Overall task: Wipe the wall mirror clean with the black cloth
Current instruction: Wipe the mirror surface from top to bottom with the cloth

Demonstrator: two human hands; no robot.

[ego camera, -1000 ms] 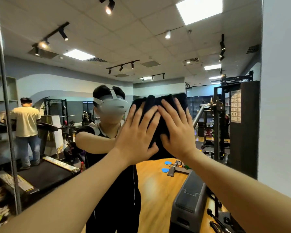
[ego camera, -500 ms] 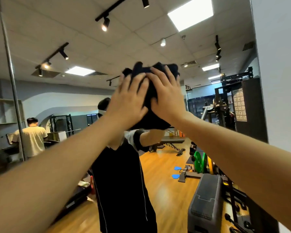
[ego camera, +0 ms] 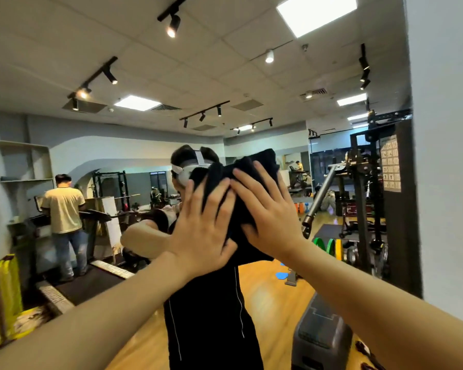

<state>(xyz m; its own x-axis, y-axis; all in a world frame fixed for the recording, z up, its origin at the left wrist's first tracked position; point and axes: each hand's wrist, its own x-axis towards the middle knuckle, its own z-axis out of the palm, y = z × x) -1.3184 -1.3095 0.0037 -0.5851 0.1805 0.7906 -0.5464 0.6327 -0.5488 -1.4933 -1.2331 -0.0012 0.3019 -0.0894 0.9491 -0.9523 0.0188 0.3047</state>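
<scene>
The wall mirror [ego camera: 251, 76], a broad smooth pane, fills nearly everything ahead and reflects a gym. The bunched, soft black cloth [ego camera: 241, 182] sits against its glass near the middle. Both hands press it flat, 2 open palms with fingers spread: left hand [ego camera: 203, 231], right hand [ego camera: 267, 217]. This looks like mid-wipe; next likely needs a firm sweep across untouched glass.

One head-worn view faces the wall mirror [ego camera: 292, 116] squarely from close range, angled slightly upward toward the ceiling
</scene>
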